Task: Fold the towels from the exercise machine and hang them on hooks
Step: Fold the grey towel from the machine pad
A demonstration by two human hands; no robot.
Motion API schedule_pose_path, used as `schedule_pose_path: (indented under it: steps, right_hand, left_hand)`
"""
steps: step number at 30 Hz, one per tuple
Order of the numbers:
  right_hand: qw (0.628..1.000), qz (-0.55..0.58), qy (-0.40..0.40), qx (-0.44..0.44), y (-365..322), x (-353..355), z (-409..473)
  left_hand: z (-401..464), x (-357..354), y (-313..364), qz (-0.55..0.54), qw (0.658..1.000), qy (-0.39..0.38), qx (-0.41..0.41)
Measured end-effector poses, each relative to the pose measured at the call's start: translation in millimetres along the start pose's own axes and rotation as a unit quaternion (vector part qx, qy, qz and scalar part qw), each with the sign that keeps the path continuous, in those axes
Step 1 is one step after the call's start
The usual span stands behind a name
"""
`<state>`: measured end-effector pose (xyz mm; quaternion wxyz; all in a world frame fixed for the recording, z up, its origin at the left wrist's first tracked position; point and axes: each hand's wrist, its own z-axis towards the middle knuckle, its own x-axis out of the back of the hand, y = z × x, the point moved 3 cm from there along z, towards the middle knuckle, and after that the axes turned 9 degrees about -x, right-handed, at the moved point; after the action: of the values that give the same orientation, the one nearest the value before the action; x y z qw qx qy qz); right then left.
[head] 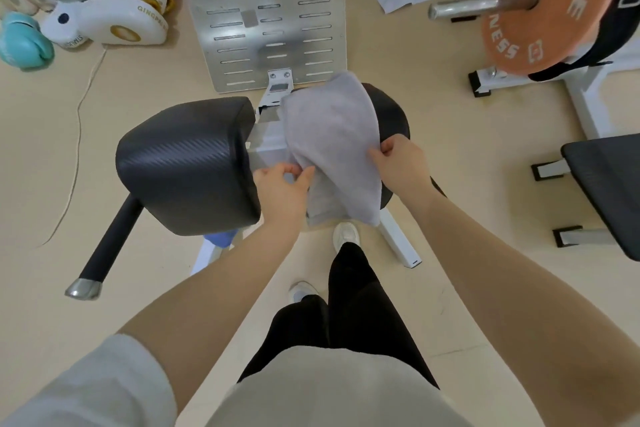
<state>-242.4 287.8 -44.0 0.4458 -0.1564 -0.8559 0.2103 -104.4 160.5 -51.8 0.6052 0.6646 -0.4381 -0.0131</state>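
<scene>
Both hands pinch the grey towel (332, 142). Left hand (282, 189) has thumb + curled fingers closed on the towel's near-left edge, low down by the gap btwn the pads. Right hand (403, 161) nips the right edge w/ thumb and forefinger, other fingers curled under; it sits higher than the left. Neither grip is loose as far as can be seen, tho the fingertips themselves are partly hidden by cloth.

Towel is draped over the right pad (391, 114) of the exercise machine, humped on top, lower end hanging toward the white frame (398, 239). The left pad (187, 163) is bare. No hooks in view.

Step in hand, prob: lifting the towel off to start the fold. To do it well: bring both pinches to matching corners, not mid-edge, so the cloth hangs square. Lift straight up and back so it clears the pad w/o dragging. Even out hand height before the 1st fold, else edges go skew. Keep the hanging end off the floor and away from the shoe (346, 234) just below it.

Around: metal footplate (266, 35) beyond the pads, orange weight plate (550, 7) on a bar to the right, boxing gloves (26, 42) far left.
</scene>
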Motion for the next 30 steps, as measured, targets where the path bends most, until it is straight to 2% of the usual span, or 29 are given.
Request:
schedule_pose_path:
  steps: [7, 11, 15, 18, 21, 23, 27, 28, 30]
  right_hand:
    - [0.995, 0.099, 0.007, -0.006, 13.9, -11.7, 3.6]
    - [0.990, 0.140, 0.014, -0.012, 16.3, -8.6, 5.7]
    - [0.989, 0.150, 0.012, -0.007, 18.8, -12.0, 5.6]
    - [0.988, 0.153, 0.014, 0.013, 21.7, -13.0, 4.2]
    - [0.989, 0.144, 0.014, 0.031, 27.9, -16.3, 0.7]
    - [0.990, 0.138, 0.013, 0.040, 32.3, -18.3, 0.4]
    - [0.991, 0.118, 0.022, 0.063, 34.6, -21.2, -1.8]
    - [0.991, 0.114, 0.026, 0.064, 36.5, -22.6, -2.9]
    - [0.993, 0.111, 0.024, 0.043, 46.2, -26.5, -4.9]
  left_hand:
    - [-6.0, -16.5, -13.0, -0.044, 0.998, -0.039, -0.019]
    - [-13.0, 2.5, -34.2, -0.129, 0.988, -0.088, 0.003]
    - [-19.5, 0.2, -48.8, -0.116, 0.991, -0.066, -0.001]
    - [-27.4, -22.0, -56.6, -0.110, 0.984, -0.134, 0.035]
    - [-30.9, -30.9, -71.7, -0.112, 0.978, -0.165, 0.058]
    - [-28.3, -30.9, -83.8, -0.114, 0.979, -0.150, 0.077]
    - [-17.1, -28.1, -100.8, 0.015, 0.991, -0.085, 0.107]
    - [-16.7, -28.9, -99.6, 0.018, 0.989, -0.084, 0.120]
    - [-15.0, -34.5, -93.9, -0.057, 0.987, -0.107, 0.108]
